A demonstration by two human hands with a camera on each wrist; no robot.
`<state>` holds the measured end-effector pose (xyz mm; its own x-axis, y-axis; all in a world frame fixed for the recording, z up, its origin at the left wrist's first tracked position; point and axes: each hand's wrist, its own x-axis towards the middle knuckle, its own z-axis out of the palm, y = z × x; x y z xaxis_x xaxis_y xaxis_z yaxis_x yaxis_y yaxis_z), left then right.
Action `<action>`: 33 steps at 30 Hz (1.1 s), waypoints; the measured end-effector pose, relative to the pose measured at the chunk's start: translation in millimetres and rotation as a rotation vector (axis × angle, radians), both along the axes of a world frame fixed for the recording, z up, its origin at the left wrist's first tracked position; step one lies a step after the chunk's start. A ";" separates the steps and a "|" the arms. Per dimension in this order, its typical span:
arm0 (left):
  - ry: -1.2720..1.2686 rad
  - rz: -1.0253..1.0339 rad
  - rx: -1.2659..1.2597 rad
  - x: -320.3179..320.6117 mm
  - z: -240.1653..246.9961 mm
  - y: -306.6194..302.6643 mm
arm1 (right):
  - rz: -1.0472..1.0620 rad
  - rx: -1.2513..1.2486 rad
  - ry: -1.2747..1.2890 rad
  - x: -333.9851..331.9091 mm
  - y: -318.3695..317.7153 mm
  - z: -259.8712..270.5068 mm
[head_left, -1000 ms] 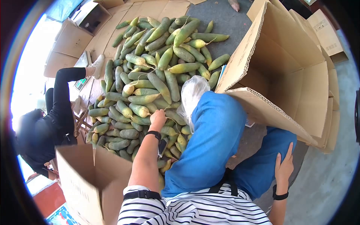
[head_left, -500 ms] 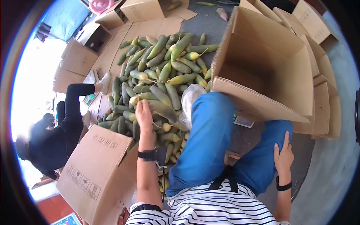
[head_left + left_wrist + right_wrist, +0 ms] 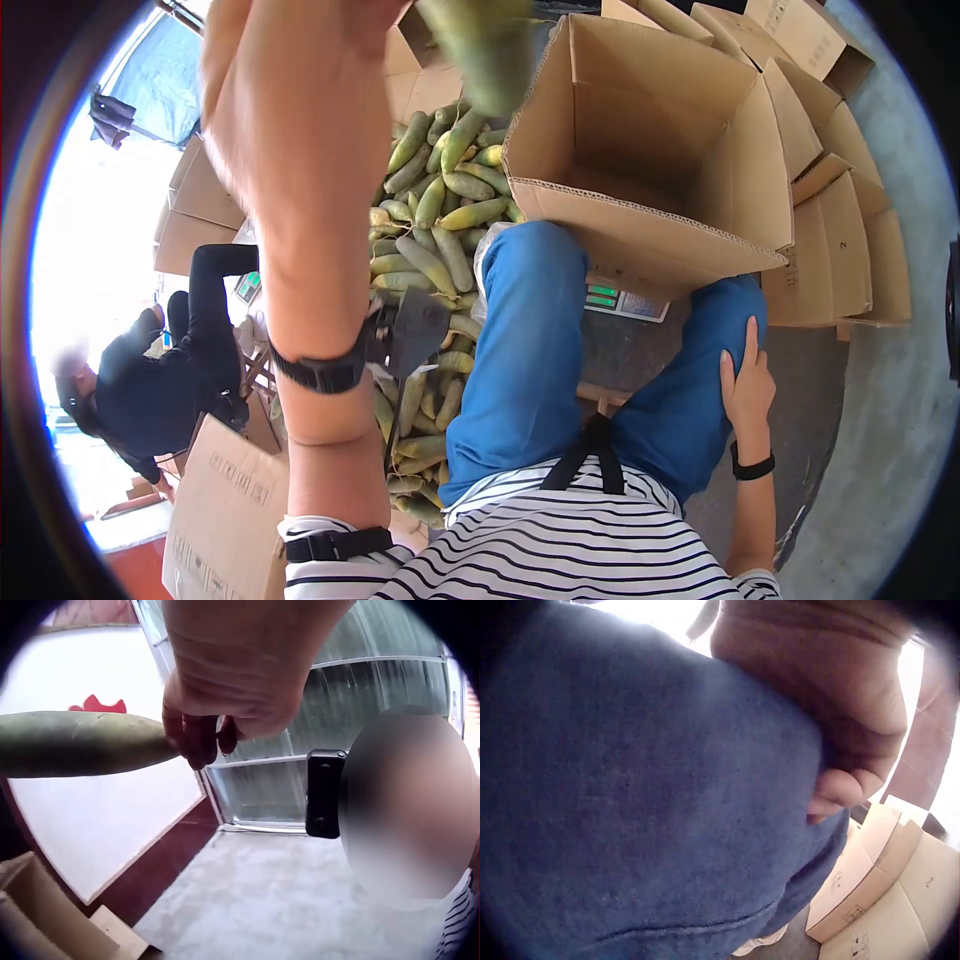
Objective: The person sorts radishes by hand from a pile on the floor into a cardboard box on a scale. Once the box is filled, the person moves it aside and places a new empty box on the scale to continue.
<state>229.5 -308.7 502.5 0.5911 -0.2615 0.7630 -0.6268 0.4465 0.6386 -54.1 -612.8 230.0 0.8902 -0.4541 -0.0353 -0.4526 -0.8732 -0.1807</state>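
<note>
My left hand (image 3: pixel 232 682) grips one end of a long green radish (image 3: pixel 82 745), which extends sideways in the left wrist view. Lifted high in front of the head camera, that radish looks blurred at the top of the head view, and the gripping fingers are cut off there. Below lies a big heap of green radishes (image 3: pixel 430 258). My right hand (image 3: pixel 748 393) rests on the blue trousers at the knee, fingers extended. To the right of the heap stands an open cardboard box (image 3: pixel 640 225); its visible inside walls are bare.
Under the open box a scale (image 3: pixel 635 305) shows a lit green display. More cardboard boxes (image 3: pixel 825 250) stand at the right. Another carton (image 3: pixel 225 510) is at lower left, near a person in black (image 3: pixel 150 370). A plastic bag (image 3: pixel 488 245) lies beside the left knee.
My left hand went from the heap, took hold of a radish and rose with it towards the camera. The lower-left carton shifted and turned. My right hand stayed on the knee.
</note>
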 end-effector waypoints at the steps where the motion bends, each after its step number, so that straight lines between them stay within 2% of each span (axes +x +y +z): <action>1: 0.040 -0.107 -0.007 0.6 1.0 -9.9 | -0.007 0.005 -0.008 -0.5 -0.4 -1.0; 3: 0.174 -0.270 -0.033 7.7 -7.8 -31.8 | -0.008 0.005 -0.015 -1.5 -1.1 -1.5; 4: 0.260 -0.153 -0.035 6.5 -18.5 -49.1 | -0.005 0.002 -0.022 -2.3 -1.5 -1.6; 5: 0.439 -0.056 0.080 11.7 -23.2 -61.6 | -0.009 0.004 -0.016 -2.2 -1.8 -1.0; 6: 0.450 -0.166 0.135 22.5 -42.1 -66.2 | -0.022 0.024 0.004 -2.1 -1.6 1.0; 7: 0.524 -0.082 0.256 20.6 -52.2 -77.2 | -0.034 0.045 0.023 -3.1 -1.5 1.4; 8: 0.311 0.008 0.454 26.7 -72.9 -79.2 | -0.037 0.048 0.028 -5.1 -2.6 -1.6; 10: 0.357 -0.114 0.713 29.3 -97.7 -86.2 | 0.015 0.001 -0.094 -6.7 -5.3 -9.0; 12: 0.231 -0.120 0.926 28.1 -126.9 -91.1 | 0.007 0.008 -0.094 -6.2 -4.4 -9.1; 13: 0.237 -0.121 0.929 24.5 -139.1 -90.4 | 0.003 0.011 -0.096 -5.7 -3.9 -8.3; 15: -0.268 -0.056 1.148 16.9 -157.6 -86.9 | 0.004 0.013 -0.083 -4.1 -3.7 -8.1; 18: -0.138 -0.056 1.077 16.6 -161.9 -81.4 | 0.004 0.011 -0.067 -3.3 -2.6 -7.0; 19: -0.125 -0.001 1.026 18.8 -155.7 -76.9 | 0.002 0.009 -0.071 -1.7 -2.4 -7.0; 20: -0.119 0.004 1.030 22.1 -148.0 -68.9 | 0.009 0.012 -0.069 -0.7 -2.1 -6.8; 22: -0.063 0.183 0.834 28.9 -131.0 -45.3 | -0.013 0.021 -0.042 -0.4 -2.0 -6.1; 24: 0.118 0.300 0.767 38.6 -126.4 -11.6 | -0.011 0.014 -0.049 0.4 -0.8 -5.1; 26: 0.258 0.383 0.675 51.1 -145.5 31.1 | -0.012 0.007 -0.052 0.1 0.4 -4.5; 28: 0.289 0.563 0.871 58.6 -181.6 84.2 | -0.029 -0.001 -0.029 1.5 2.3 -3.4; 30: 0.426 0.701 1.004 48.8 -240.2 131.3 | -0.028 -0.006 -0.016 3.7 4.0 -2.6; 32: 0.260 0.752 1.261 28.8 -313.3 182.1 | -0.023 -0.019 -0.001 6.4 6.3 -0.5; 33: 0.301 0.756 1.504 12.5 -342.7 195.0 | -0.023 -0.010 0.007 7.7 7.4 1.0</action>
<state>242.1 -113.7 159.9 0.9780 -0.2068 -0.0285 -0.1878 -0.9309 0.3133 -46.3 -605.5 231.0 0.8793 -0.4748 -0.0365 -0.4737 -0.8643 -0.1689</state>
